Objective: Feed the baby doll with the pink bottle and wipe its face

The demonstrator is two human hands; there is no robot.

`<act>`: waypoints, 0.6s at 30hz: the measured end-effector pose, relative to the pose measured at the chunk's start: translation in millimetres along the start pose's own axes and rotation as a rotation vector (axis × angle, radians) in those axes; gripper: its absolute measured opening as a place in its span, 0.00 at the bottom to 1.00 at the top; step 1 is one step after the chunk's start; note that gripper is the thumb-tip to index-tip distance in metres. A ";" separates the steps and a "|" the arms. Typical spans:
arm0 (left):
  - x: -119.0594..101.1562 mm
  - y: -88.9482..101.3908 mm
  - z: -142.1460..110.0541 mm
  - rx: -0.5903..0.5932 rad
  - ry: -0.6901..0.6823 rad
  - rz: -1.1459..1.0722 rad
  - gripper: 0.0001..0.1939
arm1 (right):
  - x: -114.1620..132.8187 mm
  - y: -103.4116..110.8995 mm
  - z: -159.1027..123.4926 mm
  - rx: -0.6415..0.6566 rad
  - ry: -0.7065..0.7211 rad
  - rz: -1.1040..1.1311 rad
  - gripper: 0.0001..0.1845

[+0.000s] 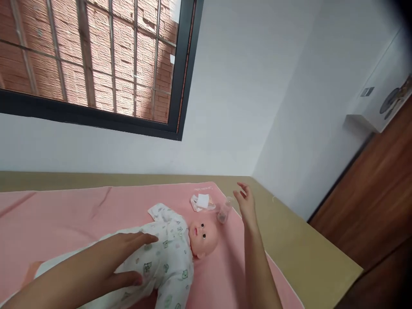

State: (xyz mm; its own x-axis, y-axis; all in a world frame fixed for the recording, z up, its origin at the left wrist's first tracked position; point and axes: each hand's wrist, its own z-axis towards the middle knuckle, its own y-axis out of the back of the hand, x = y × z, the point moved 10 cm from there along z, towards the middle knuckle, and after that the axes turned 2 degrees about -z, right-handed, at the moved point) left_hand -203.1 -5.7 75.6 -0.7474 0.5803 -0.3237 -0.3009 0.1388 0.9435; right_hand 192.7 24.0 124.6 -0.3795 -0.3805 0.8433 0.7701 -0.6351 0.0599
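A baby doll (180, 249) in a white printed romper lies on its back on a pink sheet (64, 214), head to the right. My left hand (128, 257) rests flat on the doll's belly, fingers stretched out. My right hand (246, 201) hovers open above the sheet's right edge, fingers spread, just right of a small clear bottle (224, 211) lying on its side. A crumpled white cloth or wipe (201, 201) lies left of the bottle, above the doll's head.
The pink sheet covers a tan mattress (305, 249) set in a corner of white walls. A barred window (96, 56) faces a brick wall. Wooden floor (380, 189) and a white appliance (383, 103) lie to the right.
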 end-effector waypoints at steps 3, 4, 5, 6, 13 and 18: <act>12.9 -5.3 7.6 -0.019 0.041 -0.125 0.28 | -32.0 -20.6 18.2 0.131 -0.029 -0.310 0.24; 16.0 -4.4 10.0 -0.045 0.054 -0.153 0.27 | -45.0 -28.5 19.1 0.188 -0.060 -0.414 0.26; 19.2 -3.6 12.3 -0.068 0.069 -0.170 0.26 | -58.2 -35.4 18.0 0.239 -0.097 -0.507 0.29; 22.8 -3.9 14.7 -0.077 0.085 -0.176 0.26 | -71.0 -40.6 15.8 0.280 -0.141 -0.585 0.32; 44.3 -4.9 23.7 -0.136 0.123 -0.161 0.24 | -112.4 -42.0 8.4 0.299 -0.331 -0.803 0.47; 43.7 0.7 27.6 -0.177 0.106 -0.152 0.23 | -118.3 -37.3 11.2 0.321 -0.357 -0.827 0.50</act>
State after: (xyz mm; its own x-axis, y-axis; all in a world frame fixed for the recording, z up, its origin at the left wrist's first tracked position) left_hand -219.7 42.0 64.1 -0.7409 0.4745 -0.4754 -0.5064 0.0703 0.8594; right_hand 214.6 100.2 28.5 -0.7289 0.3669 0.5780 0.4523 -0.3758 0.8088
